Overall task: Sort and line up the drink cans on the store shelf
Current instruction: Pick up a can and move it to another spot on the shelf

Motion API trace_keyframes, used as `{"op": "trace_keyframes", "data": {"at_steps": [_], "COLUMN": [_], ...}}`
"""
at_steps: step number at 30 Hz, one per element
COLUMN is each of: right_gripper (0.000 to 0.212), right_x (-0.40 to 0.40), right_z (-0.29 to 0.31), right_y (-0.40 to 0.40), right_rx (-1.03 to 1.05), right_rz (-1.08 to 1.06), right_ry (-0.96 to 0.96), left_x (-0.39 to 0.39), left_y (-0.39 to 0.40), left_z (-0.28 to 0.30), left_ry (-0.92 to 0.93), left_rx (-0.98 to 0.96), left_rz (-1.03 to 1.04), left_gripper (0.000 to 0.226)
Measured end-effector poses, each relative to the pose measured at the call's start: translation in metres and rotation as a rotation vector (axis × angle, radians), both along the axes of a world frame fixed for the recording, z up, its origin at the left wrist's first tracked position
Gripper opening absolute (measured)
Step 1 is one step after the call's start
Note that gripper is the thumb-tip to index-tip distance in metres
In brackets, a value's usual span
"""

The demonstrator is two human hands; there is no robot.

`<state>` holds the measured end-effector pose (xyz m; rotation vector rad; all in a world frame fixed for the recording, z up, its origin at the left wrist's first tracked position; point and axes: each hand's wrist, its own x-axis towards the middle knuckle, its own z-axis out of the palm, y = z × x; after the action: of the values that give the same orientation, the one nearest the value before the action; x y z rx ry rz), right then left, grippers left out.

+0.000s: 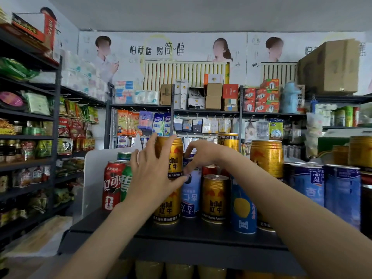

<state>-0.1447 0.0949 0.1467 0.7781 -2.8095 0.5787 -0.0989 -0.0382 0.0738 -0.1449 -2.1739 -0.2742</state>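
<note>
Working from the left, we have a white divider panel (pixel 92 178) closing off that end of the black shelf (pixel 181 234), then a red cola can (pixel 111 185) and a green can (pixel 126 183) touching it, with another green-topped can (pixel 124 156) behind them. Our left hand (pixel 153 174) comes next, fingers spread and nearly straight, laid flat against the side of an upper gold can (pixel 171 156) that stands stacked on a lower gold can (pixel 168 206); it presses without gripping. We judge these cans rigid, smooth and slippery, heavy if full, and a stacked one top-heavy and ready to tip, so the safest hold is around the middle of the body with thumb and fingers opposed, not by the rim. Just beside it, our right hand (pixel 201 156) curls downward over the top of a pale blue can (pixel 191 194); whether it really pinches the rim we cannot tell. Further right stand a short gold can (pixel 215 198), a blue can with a yellow fruit (pixel 242 208) and, past the forearm, two tall blue cans (pixel 326 184) under more gold cans (pixel 266 158). The close packing leaves little room for fingers, and our crossing forearms may knock neighbours over.
</note>
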Motion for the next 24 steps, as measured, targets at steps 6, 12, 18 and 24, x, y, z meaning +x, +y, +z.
{"op": "trace_keyframes", "data": {"at_steps": [6, 12, 18, 24], "right_gripper": [0.044, 0.055, 0.053, 0.069], "right_x": [0.011, 0.055, 0.092, 0.101], "right_z": [0.028, 0.061, 0.035, 0.009], "right_y": [0.014, 0.035, 0.051, 0.065], "right_rx": [-0.422, -0.883, -1.208, -0.476], "right_rz": [0.023, 0.127, 0.349, 0.161], "right_ry": [0.005, 0.347, 0.259, 0.184], "left_x": [-0.007, 0.000, 0.041, 0.045], "left_y": [-0.002, 0.002, 0.030, 0.015], "left_z": [-0.008, -0.003, 0.047, 0.070], "left_ry": [0.086, 0.205, -0.020, -0.077], "left_rx": [0.001, 0.084, 0.938, 1.024], "left_rz": [-0.054, -0.069, -0.883, -0.989], "left_gripper": [0.097, 0.079, 0.036, 0.038]}}
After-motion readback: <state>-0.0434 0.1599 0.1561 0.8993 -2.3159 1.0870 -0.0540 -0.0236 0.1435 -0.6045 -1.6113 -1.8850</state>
